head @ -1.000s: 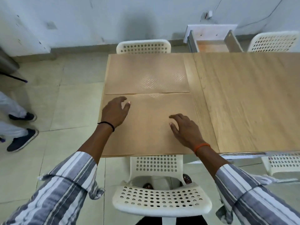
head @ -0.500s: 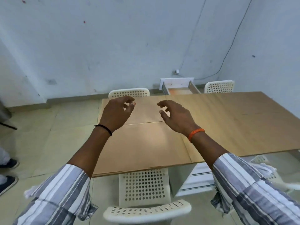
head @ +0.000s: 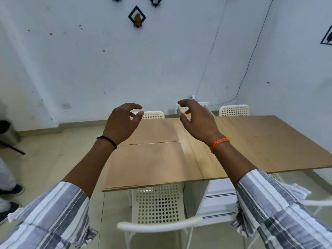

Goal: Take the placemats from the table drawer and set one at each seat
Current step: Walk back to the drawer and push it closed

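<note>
Two tan placemats lie on the left end of the wooden table (head: 269, 141): the near placemat (head: 152, 162) by my seat and the far placemat (head: 156, 131) by the opposite seat. My left hand (head: 122, 125) and my right hand (head: 195, 121) are raised above the table, fingers curled and apart, holding nothing. The open drawer (head: 179, 112) at the table's far side is mostly hidden behind my right hand. On the table's right half I cannot make out separate mats.
White perforated chairs stand at the near seat (head: 158, 209), far left seat (head: 152, 115) and far right seat (head: 233, 110). Another person's legs and shoes (head: 9, 187) are at the left edge. A white wall with small decorations is behind the table.
Both hands have lifted off the near placemat and risen into the air. The view has tilted up and pulled back, showing more wall.
</note>
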Demonstrator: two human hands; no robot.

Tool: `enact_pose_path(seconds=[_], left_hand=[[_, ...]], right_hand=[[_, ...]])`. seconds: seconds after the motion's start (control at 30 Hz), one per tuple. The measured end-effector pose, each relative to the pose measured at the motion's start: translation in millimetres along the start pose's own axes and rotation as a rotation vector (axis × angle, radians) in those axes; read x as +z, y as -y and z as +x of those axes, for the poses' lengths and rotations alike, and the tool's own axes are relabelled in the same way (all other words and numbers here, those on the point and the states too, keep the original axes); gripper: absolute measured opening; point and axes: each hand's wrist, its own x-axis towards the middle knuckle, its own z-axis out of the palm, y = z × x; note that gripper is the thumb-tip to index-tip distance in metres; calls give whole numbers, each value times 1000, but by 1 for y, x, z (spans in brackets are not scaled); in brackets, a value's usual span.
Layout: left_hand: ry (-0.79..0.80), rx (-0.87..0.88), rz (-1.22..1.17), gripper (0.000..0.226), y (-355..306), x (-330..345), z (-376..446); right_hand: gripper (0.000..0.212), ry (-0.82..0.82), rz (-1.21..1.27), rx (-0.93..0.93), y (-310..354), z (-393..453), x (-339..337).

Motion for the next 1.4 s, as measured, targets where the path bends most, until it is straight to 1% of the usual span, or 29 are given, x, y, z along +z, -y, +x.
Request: enact_pose_path(seconds=[0.13,0.27,0.57,0.67,0.77,0.93,1.1,1.23,1.4], left_hand=[[-31,12,-8,20,16,-30,4],[-48,51,-21,20,47,-66,15],[-38,107,-18,19,160,-173,49],[-36,125,-33,21,193,-199,61],[-45,110,-60,22,231,-214,77],[-52,62,-85,21,295,-216,115],[-32,22,-60,24,365,-200,177],[-11,24,-54,33,417,-183,253],[34,36,-48,36,470,-157,369]], right_hand=[[38,-3,11,-19,34,9,7],[39,-13,18,-20,79,29,30],[40,-90,49,22,203,81,113],[40,-104,66,37,231,96,138],[40,-79,47,32,252,118,165],[40,-74,59,26,268,172,217],[40,-78,66,14,261,245,286],[39,-84,78,9,246,325,339],[39,-71,92,24,224,433,388]])
